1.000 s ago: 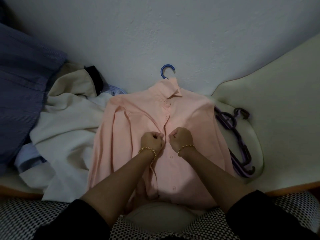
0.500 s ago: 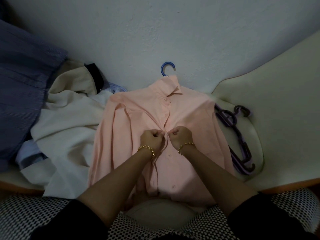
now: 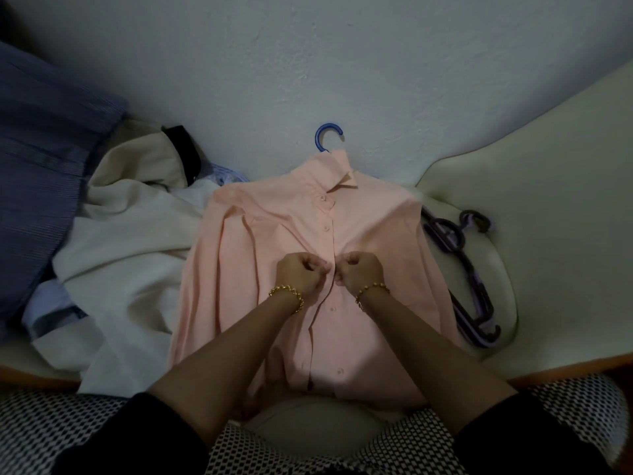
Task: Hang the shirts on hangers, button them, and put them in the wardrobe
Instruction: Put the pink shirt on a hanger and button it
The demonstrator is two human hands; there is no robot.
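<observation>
Pinching placket of pink shirt [image 3: 260,269] mid-chest with curled fingers of left hand [image 3: 301,279] and right hand [image 3: 359,275], knuckles nearly touching. Laid flat on cream surface [image 3: 548,200], collar toward white wall [image 3: 342,63], blue hanger hook [image 3: 327,135] poking out above. Crowded by cream garment [image 3: 130,252] left; purple hangers [image 3: 462,269] just beside right sleeve. Probably hiding a button under fingertips; too dim to confirm.

Pretty dim in here, the light's low and kinda greyish all over. The back is just a plain white wall [image 3: 342,63] with a rough, bumpy plaster finish and a few little dents and specks in it. Below it sits a cream top [image 3: 548,159], smooth and matte, right up against the wall. Can't tell if it's a table or something padded. Its front has a brownish-orange wood edge [image 3: 565,366], which shows at both bottom corners.
</observation>
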